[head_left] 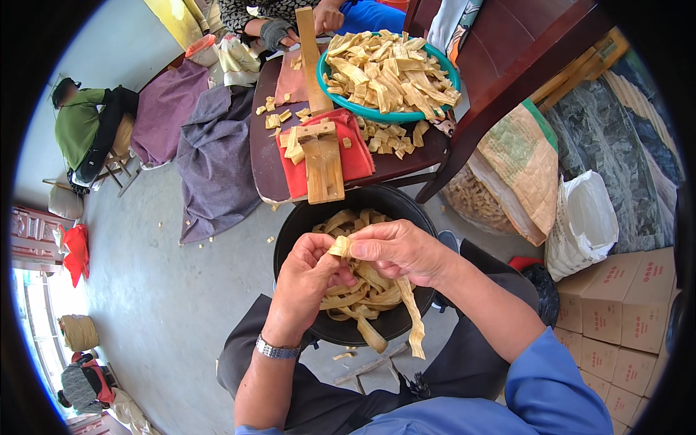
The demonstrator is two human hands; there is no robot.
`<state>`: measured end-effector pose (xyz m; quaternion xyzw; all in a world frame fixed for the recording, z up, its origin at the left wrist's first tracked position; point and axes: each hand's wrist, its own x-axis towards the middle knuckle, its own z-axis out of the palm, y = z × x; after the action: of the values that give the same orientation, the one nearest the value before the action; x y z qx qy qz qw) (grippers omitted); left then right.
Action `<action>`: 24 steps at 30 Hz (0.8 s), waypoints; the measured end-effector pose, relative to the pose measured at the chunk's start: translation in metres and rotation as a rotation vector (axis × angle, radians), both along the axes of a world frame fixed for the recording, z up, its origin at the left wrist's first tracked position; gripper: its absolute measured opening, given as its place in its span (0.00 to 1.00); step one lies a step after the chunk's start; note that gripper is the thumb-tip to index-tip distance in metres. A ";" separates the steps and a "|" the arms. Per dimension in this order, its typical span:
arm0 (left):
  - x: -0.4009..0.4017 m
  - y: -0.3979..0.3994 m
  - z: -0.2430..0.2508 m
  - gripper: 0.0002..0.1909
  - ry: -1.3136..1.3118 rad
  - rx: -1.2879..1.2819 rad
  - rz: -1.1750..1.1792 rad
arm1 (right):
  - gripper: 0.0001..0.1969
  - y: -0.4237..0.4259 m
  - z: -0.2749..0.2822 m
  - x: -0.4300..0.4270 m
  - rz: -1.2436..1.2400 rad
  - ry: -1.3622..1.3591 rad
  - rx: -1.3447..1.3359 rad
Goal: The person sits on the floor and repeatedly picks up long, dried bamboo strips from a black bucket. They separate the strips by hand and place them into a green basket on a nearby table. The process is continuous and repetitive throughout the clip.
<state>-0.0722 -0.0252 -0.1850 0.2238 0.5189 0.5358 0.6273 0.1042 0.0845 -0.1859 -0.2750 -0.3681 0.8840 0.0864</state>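
Observation:
Between my left hand (307, 272) and my right hand (405, 253) is a pale yellow fibrous strip (341, 246), bent into a small folded loop. Both hands pinch it with thumb and fingers. A long loose strip end (411, 315) hangs below my right hand; whether it belongs to the same strip is hidden. Under my hands stands a black round tub (288, 234) holding many long, curled strips (364, 296) of the same look. One strip end (371, 333) lies over its near rim. My left wrist wears a metal-band watch (277, 348).
Ahead, a dark red wooden chair (266, 174) bears a teal basin (380, 113) heaped with folded pieces, a wooden cutting device (324, 174) on red cloth (356, 152), and small offcuts. A co-worker's gloved hand (274, 35) is behind it. Sacks (584, 223) and cardboard boxes (620, 304) stand right.

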 end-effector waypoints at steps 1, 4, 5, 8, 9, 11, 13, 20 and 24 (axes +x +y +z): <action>0.000 -0.002 -0.002 0.07 0.007 0.040 0.009 | 0.14 0.000 0.001 0.000 0.021 0.022 -0.048; -0.003 -0.006 -0.004 0.05 -0.073 0.103 0.031 | 0.14 0.004 0.000 0.003 0.075 0.096 -0.119; -0.002 -0.006 -0.003 0.05 -0.125 0.094 0.070 | 0.14 0.004 0.000 0.002 0.082 0.072 -0.099; -0.001 -0.005 -0.001 0.05 -0.156 0.076 0.173 | 0.14 0.003 0.000 -0.003 0.098 0.022 -0.056; -0.002 -0.005 0.000 0.05 -0.026 0.085 0.170 | 0.14 0.003 0.000 -0.003 0.098 0.019 -0.055; -0.003 -0.002 0.005 0.04 0.235 0.103 0.166 | 0.14 0.000 0.000 -0.005 0.060 0.000 0.017; -0.003 -0.001 0.004 0.04 0.251 0.093 0.152 | 0.15 -0.009 0.002 -0.010 -0.018 -0.031 0.158; -0.004 -0.003 -0.001 0.05 0.298 0.106 0.126 | 0.16 -0.007 0.005 -0.005 0.044 -0.057 0.240; -0.009 -0.005 0.004 0.06 0.149 0.111 0.021 | 0.16 0.010 0.005 0.006 0.232 0.053 -0.039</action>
<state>-0.0809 -0.0300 -0.1806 0.2923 0.5360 0.5521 0.5679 0.1103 0.0946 -0.1808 -0.2088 -0.3779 0.9019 -0.0121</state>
